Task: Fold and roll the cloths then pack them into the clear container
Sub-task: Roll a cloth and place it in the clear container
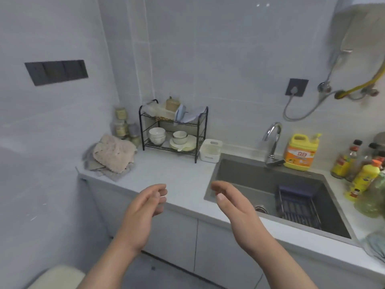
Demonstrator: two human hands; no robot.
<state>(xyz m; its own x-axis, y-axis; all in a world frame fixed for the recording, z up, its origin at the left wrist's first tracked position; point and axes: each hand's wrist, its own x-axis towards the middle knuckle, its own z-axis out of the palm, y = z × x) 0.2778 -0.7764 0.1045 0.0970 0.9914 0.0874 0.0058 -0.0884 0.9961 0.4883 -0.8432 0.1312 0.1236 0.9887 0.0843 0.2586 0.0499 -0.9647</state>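
Step in hand: nothing folded yet, first pick-up pending. The left hand and right hand hover apart over the table front edge, fingers loosely curled, holding nothing. The cloths lie heaped at the table's far-left corner. Next move: reach forward-left, lift the top cloth, spread it flat. Clear container not identified with certainty.

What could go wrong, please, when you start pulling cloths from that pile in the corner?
The cloth pile sits by the counter's left edge, so a tug might drag some off. The stacked jars just behind it could topple. Folding near the open sink risks a cloth slipping in.
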